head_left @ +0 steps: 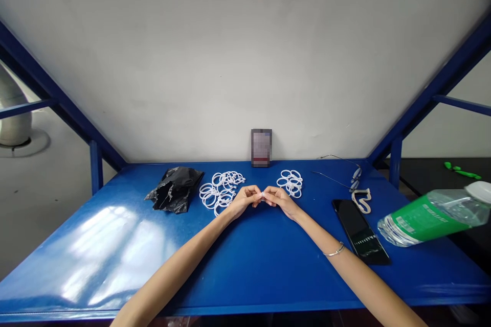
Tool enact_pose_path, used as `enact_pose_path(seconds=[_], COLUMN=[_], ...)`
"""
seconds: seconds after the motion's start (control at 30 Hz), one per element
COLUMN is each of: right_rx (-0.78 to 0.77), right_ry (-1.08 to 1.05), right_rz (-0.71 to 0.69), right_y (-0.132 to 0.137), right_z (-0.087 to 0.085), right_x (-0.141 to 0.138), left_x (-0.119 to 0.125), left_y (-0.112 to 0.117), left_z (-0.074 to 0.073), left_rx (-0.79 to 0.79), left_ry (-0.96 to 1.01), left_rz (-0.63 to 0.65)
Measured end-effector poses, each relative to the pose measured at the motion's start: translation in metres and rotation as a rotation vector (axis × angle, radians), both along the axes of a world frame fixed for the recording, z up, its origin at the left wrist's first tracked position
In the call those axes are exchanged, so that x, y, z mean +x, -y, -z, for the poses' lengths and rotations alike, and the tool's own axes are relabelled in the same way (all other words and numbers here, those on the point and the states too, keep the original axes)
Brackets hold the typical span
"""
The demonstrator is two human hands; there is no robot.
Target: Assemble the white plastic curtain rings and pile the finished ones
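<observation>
My left hand (pixel 247 199) and my right hand (pixel 281 200) meet over the middle of the blue table, fingertips pinched together. Between them is a small part of a white plastic ring (pixel 263 194), mostly hidden by the fingers. To the left, close by my left hand, lies a pile of white plastic rings (pixel 209 196) with small eyelets, like curtain rings. A smaller group of the same rings (pixel 290 182) lies just beyond my right hand. My right wrist wears a thin silver bangle (pixel 334 250).
A crumpled black plastic bag (pixel 178 186) lies at left on the blue table (pixel 245 271). A dark-framed device (pixel 261 148) leans on the wall. At right are eyeglasses (pixel 355 178), a pale looped item (pixel 362 201), a black phone (pixel 360 232) and a green-labelled bottle (pixel 433 214).
</observation>
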State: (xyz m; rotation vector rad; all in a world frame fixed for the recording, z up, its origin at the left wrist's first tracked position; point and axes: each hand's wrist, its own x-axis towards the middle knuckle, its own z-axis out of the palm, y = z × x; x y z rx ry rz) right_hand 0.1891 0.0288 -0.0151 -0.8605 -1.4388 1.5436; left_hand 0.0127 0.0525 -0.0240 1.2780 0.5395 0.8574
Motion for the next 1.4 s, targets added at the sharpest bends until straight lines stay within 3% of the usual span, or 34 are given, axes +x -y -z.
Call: enact_pose_path(seconds=[1.4], right_rx=[0.002], right_ry=[-0.036], right_rz=[0.053], right_y=[-0.002], right_z=[0.0022], right_x=[-0.0015], left_x=[0.0021], left_y=[0.0], left_z=[0.0011], left_rx=[-0.009], left_ry=[-0.022], left_rz=[-0.044])
